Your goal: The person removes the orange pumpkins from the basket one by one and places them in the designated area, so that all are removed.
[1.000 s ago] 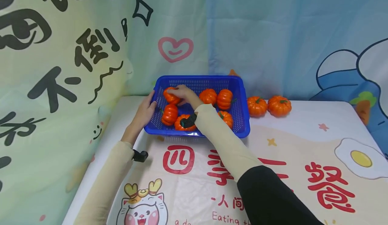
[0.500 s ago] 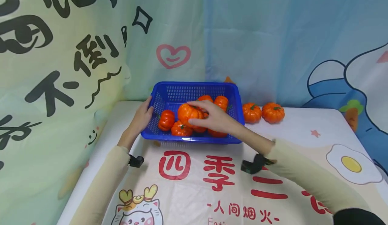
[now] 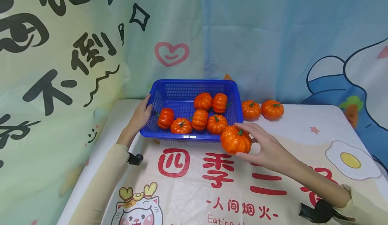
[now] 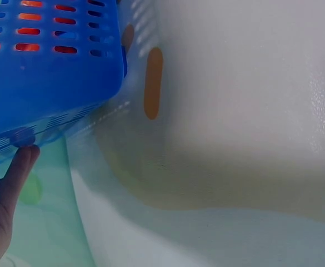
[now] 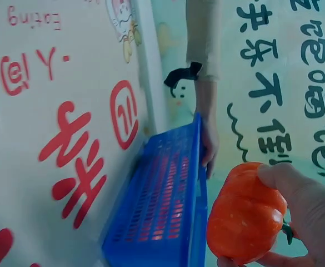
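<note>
In the head view my right hand (image 3: 268, 147) holds a small orange pumpkin (image 3: 234, 140) with a green stem, thumb on one side and fingers on the other. It is up off the table, just past the front right corner of a blue plastic basket (image 3: 194, 137). The right wrist view shows the same pumpkin (image 5: 246, 214) pinched close to the camera. My left hand (image 3: 140, 117) grips the basket's left end; in the left wrist view one digit of the left hand (image 4: 9, 189) touches the basket wall (image 4: 45, 83). Several more pumpkins (image 3: 200, 120) lie in the basket.
Two pumpkins (image 3: 251, 110) (image 3: 272, 110) sit on the table right of the basket. The printed tablecloth (image 3: 188, 198) spreads in front. A patterned curtain (image 3: 242, 43) hangs right behind the basket and along the left side.
My right hand has lifted a pumpkin from the basket's back left and carried it right and toward me, out over the front right corner. The left hand has stayed at the basket's left end.
</note>
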Available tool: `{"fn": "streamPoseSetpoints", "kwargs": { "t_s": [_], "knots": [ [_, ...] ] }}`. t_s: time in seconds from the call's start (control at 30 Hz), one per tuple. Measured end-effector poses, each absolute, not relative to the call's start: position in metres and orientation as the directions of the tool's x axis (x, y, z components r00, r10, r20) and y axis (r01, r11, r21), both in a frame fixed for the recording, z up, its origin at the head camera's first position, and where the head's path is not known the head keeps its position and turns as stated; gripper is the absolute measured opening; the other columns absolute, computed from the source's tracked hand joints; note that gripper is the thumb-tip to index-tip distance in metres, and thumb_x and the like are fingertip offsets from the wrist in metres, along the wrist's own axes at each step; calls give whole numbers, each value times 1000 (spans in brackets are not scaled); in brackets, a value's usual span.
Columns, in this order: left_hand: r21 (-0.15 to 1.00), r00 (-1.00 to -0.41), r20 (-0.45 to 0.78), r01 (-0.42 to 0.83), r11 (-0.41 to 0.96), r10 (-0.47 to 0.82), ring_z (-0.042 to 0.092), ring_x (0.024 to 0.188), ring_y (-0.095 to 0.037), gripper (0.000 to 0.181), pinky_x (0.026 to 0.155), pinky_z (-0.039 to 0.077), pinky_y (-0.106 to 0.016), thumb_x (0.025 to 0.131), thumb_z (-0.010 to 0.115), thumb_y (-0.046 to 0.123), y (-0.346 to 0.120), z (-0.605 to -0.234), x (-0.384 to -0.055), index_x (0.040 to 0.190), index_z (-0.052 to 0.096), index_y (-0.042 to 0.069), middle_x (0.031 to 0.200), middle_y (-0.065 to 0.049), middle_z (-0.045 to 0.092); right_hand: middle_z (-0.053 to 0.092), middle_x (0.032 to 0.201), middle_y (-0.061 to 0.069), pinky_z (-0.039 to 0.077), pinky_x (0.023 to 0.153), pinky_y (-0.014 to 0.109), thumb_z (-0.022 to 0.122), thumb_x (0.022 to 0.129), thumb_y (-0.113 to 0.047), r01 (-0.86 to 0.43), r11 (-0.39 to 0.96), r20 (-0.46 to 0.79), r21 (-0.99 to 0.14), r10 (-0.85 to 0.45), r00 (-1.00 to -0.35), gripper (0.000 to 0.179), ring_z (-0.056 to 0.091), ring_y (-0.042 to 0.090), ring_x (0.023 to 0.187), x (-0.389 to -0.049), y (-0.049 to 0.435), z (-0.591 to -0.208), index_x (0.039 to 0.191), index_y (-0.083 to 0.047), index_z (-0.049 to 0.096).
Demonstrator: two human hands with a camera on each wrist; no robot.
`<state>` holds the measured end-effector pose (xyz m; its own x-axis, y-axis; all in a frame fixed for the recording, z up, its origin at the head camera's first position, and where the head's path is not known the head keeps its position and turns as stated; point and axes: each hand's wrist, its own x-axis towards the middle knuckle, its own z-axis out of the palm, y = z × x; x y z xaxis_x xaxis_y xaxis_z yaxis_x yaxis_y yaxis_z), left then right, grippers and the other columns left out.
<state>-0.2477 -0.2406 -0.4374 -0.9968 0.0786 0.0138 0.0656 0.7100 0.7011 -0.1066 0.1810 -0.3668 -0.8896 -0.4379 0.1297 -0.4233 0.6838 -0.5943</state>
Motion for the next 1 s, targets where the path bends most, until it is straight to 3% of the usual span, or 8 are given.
{"fn": "streamPoseSetpoints", "kwargs": {
  "t_s": [0.3,0.67,1.0],
  "knots": [
    [699,-997,2,53,713,72,20,149,-39,58,122,15,-54,102,31,20,-243,-437,-246,156,15,5,161,-21,20,47,142,17,57,87,49,81,78,-32,-324,686,70,-651,-371,-926,91,55,35,119,-101,197,-372,150,-8,30],
    [709,-997,-3,54,703,79,20,149,-38,58,123,15,-53,102,32,20,-240,-437,-247,156,14,7,161,-20,19,54,134,15,60,80,39,84,74,-29,-327,698,122,-637,-328,-937,82,59,31,114,-102,202,-378,140,-4,43],
    [707,-997,5,59,705,79,20,149,-38,58,122,15,-54,103,32,19,-242,-439,-248,156,14,6,161,-20,19,58,131,18,60,78,42,84,73,-35,-260,708,69,-657,-287,-956,81,62,35,107,-99,209,-383,138,-5,45]
  ]
}}
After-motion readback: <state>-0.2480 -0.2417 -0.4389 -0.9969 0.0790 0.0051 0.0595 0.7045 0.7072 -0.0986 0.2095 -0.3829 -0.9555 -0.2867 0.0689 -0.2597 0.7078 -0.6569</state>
